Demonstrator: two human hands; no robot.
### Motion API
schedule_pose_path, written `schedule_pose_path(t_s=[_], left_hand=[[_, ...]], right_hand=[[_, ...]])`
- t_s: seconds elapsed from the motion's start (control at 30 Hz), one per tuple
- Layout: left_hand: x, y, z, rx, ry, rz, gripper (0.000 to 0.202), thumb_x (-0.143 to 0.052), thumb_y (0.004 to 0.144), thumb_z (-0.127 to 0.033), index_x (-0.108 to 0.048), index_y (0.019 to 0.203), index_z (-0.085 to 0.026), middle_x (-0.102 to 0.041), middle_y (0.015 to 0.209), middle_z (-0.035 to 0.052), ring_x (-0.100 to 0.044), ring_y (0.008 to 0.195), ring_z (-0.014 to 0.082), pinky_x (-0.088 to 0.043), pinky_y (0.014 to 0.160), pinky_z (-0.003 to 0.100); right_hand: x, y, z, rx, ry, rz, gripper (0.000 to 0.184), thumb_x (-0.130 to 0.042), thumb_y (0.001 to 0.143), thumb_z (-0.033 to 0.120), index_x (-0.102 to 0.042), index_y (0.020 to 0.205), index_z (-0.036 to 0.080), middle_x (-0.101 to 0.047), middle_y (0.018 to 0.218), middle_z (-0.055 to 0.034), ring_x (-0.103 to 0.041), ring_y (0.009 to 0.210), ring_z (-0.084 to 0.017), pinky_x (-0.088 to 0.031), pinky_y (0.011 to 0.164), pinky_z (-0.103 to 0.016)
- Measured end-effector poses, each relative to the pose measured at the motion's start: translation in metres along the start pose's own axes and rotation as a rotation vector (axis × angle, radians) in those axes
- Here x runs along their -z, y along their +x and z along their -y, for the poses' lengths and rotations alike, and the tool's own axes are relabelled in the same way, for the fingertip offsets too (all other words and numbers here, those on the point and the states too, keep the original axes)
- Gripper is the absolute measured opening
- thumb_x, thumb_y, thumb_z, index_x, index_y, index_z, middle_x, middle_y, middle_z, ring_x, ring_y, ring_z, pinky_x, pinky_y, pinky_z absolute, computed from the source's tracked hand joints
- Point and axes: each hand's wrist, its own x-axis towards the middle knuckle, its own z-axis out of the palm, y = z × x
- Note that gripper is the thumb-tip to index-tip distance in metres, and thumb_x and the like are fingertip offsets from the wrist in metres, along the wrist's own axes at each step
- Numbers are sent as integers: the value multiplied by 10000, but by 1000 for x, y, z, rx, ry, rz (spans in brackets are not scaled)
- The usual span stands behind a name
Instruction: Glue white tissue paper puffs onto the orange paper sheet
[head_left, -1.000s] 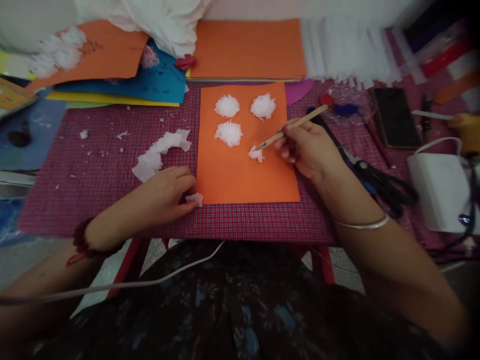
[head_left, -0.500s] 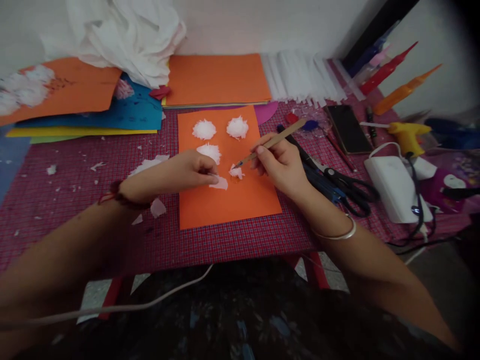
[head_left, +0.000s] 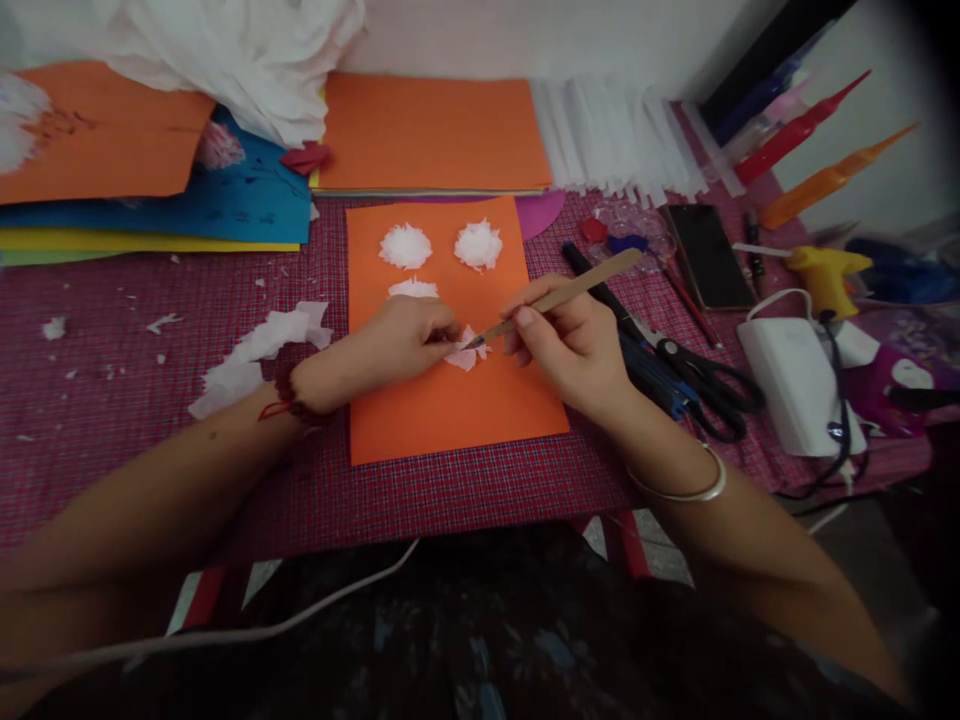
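Note:
On the orange sheet [head_left: 457, 420] lie white tissue-paper pompoms, one [head_left: 406, 246] at upper left and another [head_left: 478, 245] at upper right. A third pompom [head_left: 414, 288] is partly covered by my left hand [head_left: 412, 335]. That hand is closed in a pinch at the left edge of a smaller tissue cluster [head_left: 466, 355], apparently on a piece of pale tissue paper. My right hand [head_left: 562, 335] grips a flat wooden stick [head_left: 592, 283] like a pen. The stick's dark tip touches the cluster.
Torn tissue pieces [head_left: 259, 345] lie left of the sheet. To the right are black scissors [head_left: 709, 375], a phone [head_left: 709, 255], a yellow glue gun [head_left: 829, 270] and a white power box [head_left: 795, 385] with cables. Orange paper [head_left: 435, 130] and white strips [head_left: 611, 140] lie at the back.
My left hand has moved right with its tissue piece, from beside the small cluster to its edge. The stick's tip stays at the cluster. The view has shifted slightly.

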Motion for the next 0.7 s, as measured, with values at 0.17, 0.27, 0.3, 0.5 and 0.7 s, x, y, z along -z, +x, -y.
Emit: schedule_pose_path(t_s=[0.17,0.27,0.3,0.5,0.7], left_hand=[[-4,2,-1,20,-44,-45,141,-590,833,-229,-709,819,-156,-675,694,16,-586,674,125,-403,645,242],[-3,2,-4,52,-48,-38,153,-606,842,-250,-717,830,-146,-689,715,29,-604,695,133,-401,647,245],[-3,2,-5,68,-48,-36,155,-610,842,-254,-717,829,-143,-692,721,33,-606,694,135,-399,643,247],[-4,1,-8,113,-87,-54,153,-612,836,-268,-698,811,-144,-698,738,34,-618,700,142,-419,647,245],[-7,1,-4,78,-35,-113,181,-538,835,-173,-701,903,-136,-705,823,65,-626,765,162,-466,717,285]], right_hand=[[-1,0,-2,92,-220,60,233,-487,1015,349,-623,897,202,-664,786,-14,-621,672,-119,-495,655,-272],[-2,1,-3,139,-325,104,221,-471,1004,297,-618,869,200,-692,838,-30,-624,690,-127,-481,672,-280],[-2,2,-3,149,-354,118,219,-466,1000,282,-616,864,199,-699,845,-34,-627,693,-132,-474,669,-283],[-2,3,-3,177,-524,173,240,-437,1002,279,-639,902,198,-708,794,-42,-638,690,-168,-442,637,-300],[-2,1,1,193,-641,183,265,-419,1008,297,-656,948,193,-726,840,-57,-650,724,-185,-452,652,-312]])
